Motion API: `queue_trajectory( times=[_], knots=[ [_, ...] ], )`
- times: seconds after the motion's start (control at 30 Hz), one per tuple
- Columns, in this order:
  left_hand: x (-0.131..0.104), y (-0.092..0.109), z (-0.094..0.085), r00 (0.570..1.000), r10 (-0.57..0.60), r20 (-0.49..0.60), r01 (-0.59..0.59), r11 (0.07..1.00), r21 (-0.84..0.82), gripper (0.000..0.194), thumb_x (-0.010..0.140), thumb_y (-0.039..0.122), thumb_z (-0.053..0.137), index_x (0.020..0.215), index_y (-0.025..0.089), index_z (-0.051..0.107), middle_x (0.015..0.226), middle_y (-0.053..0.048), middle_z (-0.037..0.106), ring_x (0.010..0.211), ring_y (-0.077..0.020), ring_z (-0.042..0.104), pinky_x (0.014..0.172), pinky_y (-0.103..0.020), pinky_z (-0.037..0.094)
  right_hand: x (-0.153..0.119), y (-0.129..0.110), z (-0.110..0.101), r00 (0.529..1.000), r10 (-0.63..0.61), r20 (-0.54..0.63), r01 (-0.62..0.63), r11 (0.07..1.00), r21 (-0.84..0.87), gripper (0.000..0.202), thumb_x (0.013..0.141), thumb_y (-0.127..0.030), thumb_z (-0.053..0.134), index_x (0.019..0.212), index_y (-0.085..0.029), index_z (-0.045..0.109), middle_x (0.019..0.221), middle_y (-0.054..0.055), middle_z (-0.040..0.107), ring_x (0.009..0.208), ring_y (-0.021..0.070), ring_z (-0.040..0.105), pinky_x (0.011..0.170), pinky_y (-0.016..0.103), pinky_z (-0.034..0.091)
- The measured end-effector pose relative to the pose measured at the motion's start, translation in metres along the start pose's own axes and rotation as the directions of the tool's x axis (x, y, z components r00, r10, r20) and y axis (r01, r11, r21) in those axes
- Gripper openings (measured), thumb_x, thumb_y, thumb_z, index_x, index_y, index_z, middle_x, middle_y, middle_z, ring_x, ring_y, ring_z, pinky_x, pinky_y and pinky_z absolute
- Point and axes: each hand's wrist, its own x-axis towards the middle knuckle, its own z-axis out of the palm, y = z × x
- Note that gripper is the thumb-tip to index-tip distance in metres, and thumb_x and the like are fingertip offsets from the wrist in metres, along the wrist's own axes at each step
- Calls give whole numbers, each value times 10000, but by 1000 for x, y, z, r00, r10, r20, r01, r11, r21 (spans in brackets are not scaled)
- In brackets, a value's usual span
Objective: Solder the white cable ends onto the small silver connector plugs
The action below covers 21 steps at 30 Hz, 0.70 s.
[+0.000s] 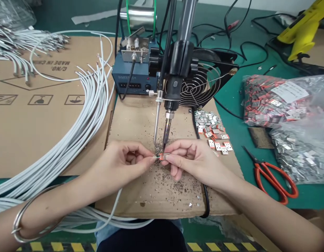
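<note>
Between the thumb and fingers of my right hand (186,157) is a small USB connector (163,157) with an orange-red insert. My left hand (132,159) pinches the thin end of a white cable (116,204), its fine wires meeting the connector. The tip of a mounted soldering iron (167,131) points down onto this spot, touching or nearly touching the connector. Close beside the iron, a thin bent metal tube (157,122) ends just above my fingertips. Both hands are over a cardboard sheet (135,196) strewn with dark specks.
Bundled white cables (91,108) lie at left. A blue solder feeder (132,77) and a black fan (195,84) stand behind. Loose USB connectors (216,134) lie right of the iron, past them red-handled scissors (275,178), a bag of orange connectors (269,105) and a bag of metal shells (300,150).
</note>
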Motion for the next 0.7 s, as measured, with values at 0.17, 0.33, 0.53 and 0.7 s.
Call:
queue_trajectory(
  times=[0.17,0.33,0.53,0.7],
  knots=[
    [1,4,1,998,-58,-13,58,997,-56,189,684,302,642,672,117,676,534,6,552,485,-67,415,433,-158,292,0,0,-1,1000,10,21,-9,999,-34,209,727,-271,720,797,-109,609,678,32,675,400,55,560,367,139,504],
    [1,4,1,997,-69,-27,66,993,-95,170,664,302,655,654,134,678,520,9,552,472,-73,417,419,-166,284,-1,-1,-2,999,25,32,-24,999,-47,163,757,-243,682,801,-111,597,683,38,674,386,47,535,330,122,465],
    [1,6,2,996,-77,-37,71,986,-148,133,656,258,668,627,128,669,511,25,556,455,-48,415,402,-135,289,0,-2,-2,999,45,26,-43,996,-74,161,769,-248,668,817,-114,593,679,35,674,358,30,494,291,102,403],
    [1,7,3,999,-51,-14,48,986,-161,123,677,242,654,642,125,664,482,44,533,408,-28,353,353,-125,225,-2,-4,-3,998,61,23,-58,995,-84,168,758,-250,678,816,-114,598,689,41,680,359,30,490,295,105,393]
  ],
)
